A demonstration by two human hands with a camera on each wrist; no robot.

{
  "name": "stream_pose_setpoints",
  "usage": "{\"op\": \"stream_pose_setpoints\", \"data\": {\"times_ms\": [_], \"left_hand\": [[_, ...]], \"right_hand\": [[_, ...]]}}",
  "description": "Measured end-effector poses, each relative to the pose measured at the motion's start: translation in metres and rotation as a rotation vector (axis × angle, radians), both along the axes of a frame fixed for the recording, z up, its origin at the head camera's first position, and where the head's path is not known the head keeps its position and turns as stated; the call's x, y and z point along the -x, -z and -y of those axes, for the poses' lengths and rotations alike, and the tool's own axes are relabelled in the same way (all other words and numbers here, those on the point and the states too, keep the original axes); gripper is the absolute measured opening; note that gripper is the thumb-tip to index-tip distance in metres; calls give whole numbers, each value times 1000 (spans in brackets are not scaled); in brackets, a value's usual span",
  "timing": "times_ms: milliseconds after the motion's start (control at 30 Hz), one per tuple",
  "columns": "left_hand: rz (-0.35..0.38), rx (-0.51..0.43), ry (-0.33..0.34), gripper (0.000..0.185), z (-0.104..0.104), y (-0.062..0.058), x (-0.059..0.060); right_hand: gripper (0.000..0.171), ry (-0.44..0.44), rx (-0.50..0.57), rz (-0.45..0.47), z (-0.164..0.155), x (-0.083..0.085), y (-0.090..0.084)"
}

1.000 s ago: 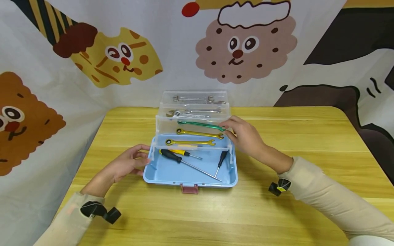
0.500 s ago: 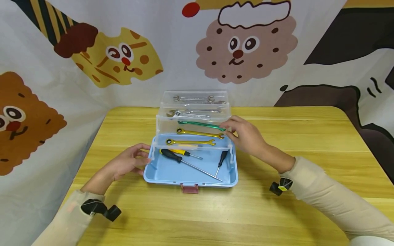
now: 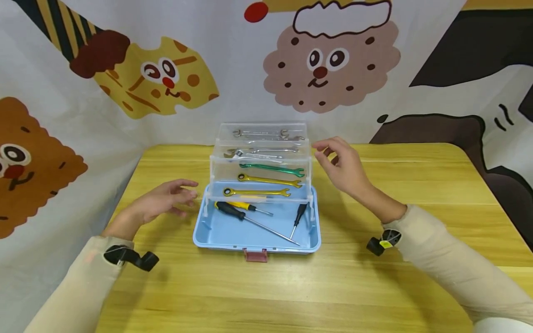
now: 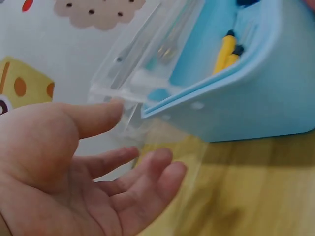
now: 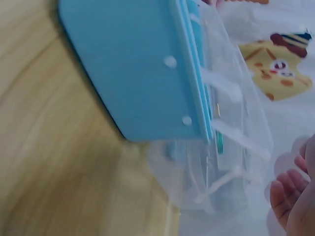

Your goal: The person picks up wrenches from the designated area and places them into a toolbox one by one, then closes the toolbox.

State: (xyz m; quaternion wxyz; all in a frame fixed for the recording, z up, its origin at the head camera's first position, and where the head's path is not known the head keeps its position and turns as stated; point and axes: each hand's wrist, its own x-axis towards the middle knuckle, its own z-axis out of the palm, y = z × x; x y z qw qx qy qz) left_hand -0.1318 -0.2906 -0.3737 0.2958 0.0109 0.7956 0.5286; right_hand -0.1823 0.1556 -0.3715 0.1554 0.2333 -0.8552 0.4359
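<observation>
A light blue toolbox [image 3: 250,239] stands open mid-table, its clear stepped trays [image 3: 220,159] raised at the back. A green wrench [image 3: 275,169] and two gold wrenches [image 3: 270,180] lie in the lower trays; silver wrenches [image 3: 260,134] fill the upper ones. In the bottom lie a long black screwdriver [image 3: 233,211], a yellow-handled screwdriver [image 3: 246,206] and a small black-handled one [image 3: 300,214]. My left hand [image 3: 164,200] hovers just off the box's left side, fingers loosely spread and holding nothing. My right hand [image 3: 342,163], also holding nothing, hangs right of the trays with fingers bent loosely.
The wooden table [image 3: 395,185] reaches out on both sides of the box. A pink latch [image 3: 256,255] hangs at the toolbox's front edge. Behind the table rises a white cloth [image 3: 241,78] printed with cartoon snacks.
My left hand has let go of the box's left rim and drawn back leftward. The right hand has left the green wrench's end, moving up and right. Box and tools stay put.
</observation>
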Motion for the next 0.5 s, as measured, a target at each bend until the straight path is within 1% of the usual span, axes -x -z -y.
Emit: {"op": "stream_pose_setpoints", "data": {"times_ms": [67, 133, 233, 367, 433, 500], "left_hand": [[-28, -10, -52, 64, 2, 1, 11], [-63, -29, -96, 66, 3, 5, 21], [-121, -51, -136, 69, 4, 13, 33], [-182, 0, -134, 71, 1, 21, 44], [-188, 12, -126, 72, -2, 24, 49], [-178, -6, -112, 72, -6, 27, 53]], "right_hand": [[24, 32, 52, 64, -3, 6, 0], [29, 57, 103, 146, -6, 14, 1], [38, 89, 169, 282, -8, 23, 4], [48, 123, 239, 485, -11, 33, 8], [53, 126, 275, 588, -11, 37, 11], [58, 116, 299, 678, -10, 39, 16]]}}
